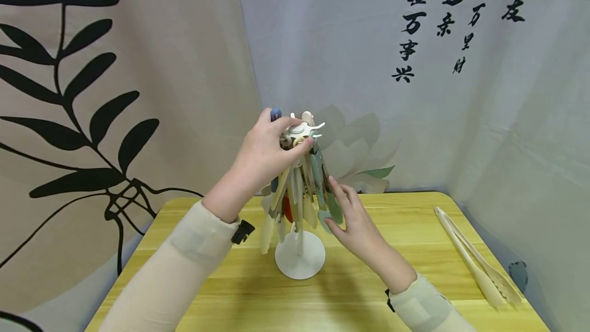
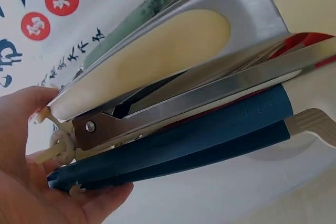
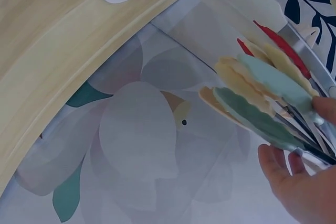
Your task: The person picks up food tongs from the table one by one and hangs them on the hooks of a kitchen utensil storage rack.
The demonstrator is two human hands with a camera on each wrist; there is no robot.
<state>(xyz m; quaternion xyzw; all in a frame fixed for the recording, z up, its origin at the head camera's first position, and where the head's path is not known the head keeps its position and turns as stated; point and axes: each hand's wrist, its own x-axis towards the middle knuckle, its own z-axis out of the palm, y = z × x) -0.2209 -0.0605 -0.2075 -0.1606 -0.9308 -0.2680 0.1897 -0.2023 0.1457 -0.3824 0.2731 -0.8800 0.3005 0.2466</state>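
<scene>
A white stand (image 1: 299,268) with a round base holds several hanging kitchen tongs. My left hand (image 1: 265,145) grips the hooked white top of the stand (image 1: 304,128), thumb to the right and fingers over the top. Close to that palm, in the left wrist view, are tongs with dark blue handles (image 2: 184,135) and tongs with a cream handle inlay (image 2: 142,59). Lower on the right side, my right hand (image 1: 357,224) pinches green tongs (image 1: 333,209) by their tips. In the right wrist view, the thumb touches the pale green tip (image 3: 278,80), and the fingers touch the darker green tip (image 3: 252,116).
A long pair of pale tongs (image 1: 475,255) lies along the right side of the wooden table (image 1: 392,291). Behind the table hangs a printed cloth (image 1: 332,55) with dark characters and a flower.
</scene>
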